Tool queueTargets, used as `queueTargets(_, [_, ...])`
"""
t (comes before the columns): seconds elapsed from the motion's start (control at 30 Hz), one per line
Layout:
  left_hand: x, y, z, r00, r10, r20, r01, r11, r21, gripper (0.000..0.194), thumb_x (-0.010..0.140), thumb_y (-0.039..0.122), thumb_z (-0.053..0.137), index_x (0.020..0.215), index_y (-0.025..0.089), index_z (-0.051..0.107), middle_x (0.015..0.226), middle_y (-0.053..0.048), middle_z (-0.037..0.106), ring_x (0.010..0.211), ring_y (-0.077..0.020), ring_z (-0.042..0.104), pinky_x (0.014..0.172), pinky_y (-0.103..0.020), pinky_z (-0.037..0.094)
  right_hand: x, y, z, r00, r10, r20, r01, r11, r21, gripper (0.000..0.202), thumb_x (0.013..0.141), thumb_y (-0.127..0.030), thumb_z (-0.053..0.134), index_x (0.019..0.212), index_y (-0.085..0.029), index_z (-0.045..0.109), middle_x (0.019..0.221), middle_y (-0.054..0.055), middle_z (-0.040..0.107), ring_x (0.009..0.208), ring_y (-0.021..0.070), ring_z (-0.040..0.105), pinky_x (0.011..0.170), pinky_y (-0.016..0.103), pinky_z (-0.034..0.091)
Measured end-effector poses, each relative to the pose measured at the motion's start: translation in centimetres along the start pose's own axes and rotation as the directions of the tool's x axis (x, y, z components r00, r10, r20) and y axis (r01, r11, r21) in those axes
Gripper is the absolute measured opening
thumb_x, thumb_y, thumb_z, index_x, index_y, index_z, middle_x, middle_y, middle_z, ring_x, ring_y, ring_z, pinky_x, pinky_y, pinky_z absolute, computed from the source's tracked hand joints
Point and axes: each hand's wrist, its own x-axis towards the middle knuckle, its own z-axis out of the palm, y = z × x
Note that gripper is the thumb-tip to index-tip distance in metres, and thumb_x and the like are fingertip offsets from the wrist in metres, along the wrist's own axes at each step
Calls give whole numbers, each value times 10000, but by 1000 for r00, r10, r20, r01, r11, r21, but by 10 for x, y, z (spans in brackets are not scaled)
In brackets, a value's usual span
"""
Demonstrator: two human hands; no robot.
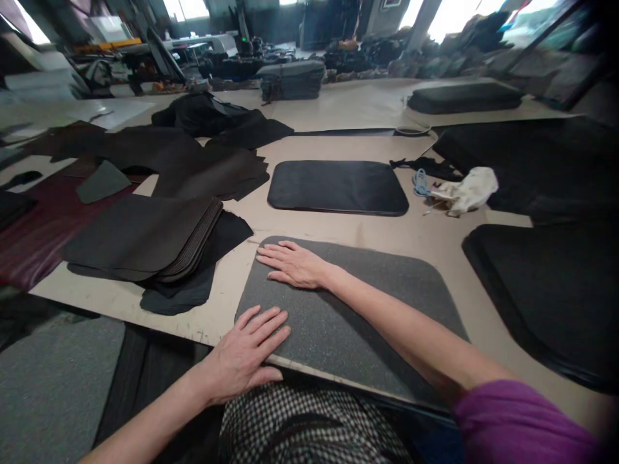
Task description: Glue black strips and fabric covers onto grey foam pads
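A dark grey mat-like panel with rounded corners lies flat at the front edge of the table. My right hand rests palm down on its far left part, fingers stretched out to the left. At the panel's near left corner, my left hand lies with fingers spread over the edge. Neither hand grips anything. Beyond the panel sits a smooth black rounded panel. Left of my hands is a stack of dark brown rounded sheets, fanned at its right side, with black pieces under it.
Dark cut sheets and a maroon sheet cover the table's left. On the right lie a thick black stack, a crumpled white cloth and a blue cord. More stacks stand at the back.
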Motion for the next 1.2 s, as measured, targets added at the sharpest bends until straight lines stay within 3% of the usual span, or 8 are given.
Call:
queueTargets(0.27, [0,3,-2,1000,5,-2,-5,999,41,718,1025,608,493,1586,167,423,1675,-116,406,1553,-301,367,1254,-531,335,7,-7,1,961,262,-90,-269,960,-81,685,1091,-580,362,1610,-135,411,1686,155,347,1570,284,326,1282,473,231])
queueTargets(0.4, [0,3,-3,1000,8,-8,-8,997,76,703,1033,586,493,1591,164,423,1674,-111,412,1559,-291,353,1260,-515,331,-13,-27,-4,972,208,-112,-214,976,-39,775,1071,-662,326,1628,-124,369,1696,160,316,1591,267,279,1297,472,195])
queueTargets(0.53, [0,1,2,998,37,-45,-32,995,92,710,1028,571,517,1609,179,406,1667,-114,425,1558,-279,354,1279,-494,311,-37,-18,-7,978,208,-36,-209,977,-37,767,1070,-665,337,1628,-140,369,1695,144,326,1585,256,296,1303,470,181])
queueTargets(0.67, [-2,-4,12,992,69,-108,-60,995,83,731,1011,549,569,1627,201,383,1632,-126,474,1530,-279,403,1267,-467,344,-60,3,-18,899,436,-41,-438,896,-79,779,1058,-662,392,1630,-134,365,1701,150,314,1588,276,286,1304,472,193])
queueTargets(0.77, [0,-13,13,986,67,-151,-66,998,10,656,994,553,591,1571,265,469,1563,-100,559,1433,-279,522,1183,-437,461,-79,-3,-29,836,539,-104,-548,831,-98,803,1053,-682,367,1629,-123,357,1708,154,296,1594,286,266,1303,488,200])
queueTargets(0.93, [37,-32,4,967,-166,-193,144,982,-121,467,1030,517,521,1426,273,571,1426,-97,636,1267,-263,632,1081,-416,536,-91,-44,-29,826,538,-168,-556,827,-81,824,1052,-705,305,1601,-97,387,1699,162,318,1592,264,271,1305,470,203])
queueTargets(1.07, [86,-42,14,961,-208,-181,214,977,16,655,1049,578,398,1574,188,436,1652,-181,415,1505,-358,420,1211,-569,369,-92,-56,-16,774,616,-144,-630,773,-74,813,1055,-689,332,1578,-72,417,1689,184,334,1582,291,287,1291,473,240])
queueTargets(1.2, [105,-43,33,971,-222,-93,233,961,146,709,1058,593,344,1631,178,372,1723,-193,274,1588,-357,285,1252,-596,248,-123,-53,-17,713,679,-172,-698,710,-89,789,1054,-669,377,1577,-80,425,1689,195,328,1581,313,287,1286,496,243])
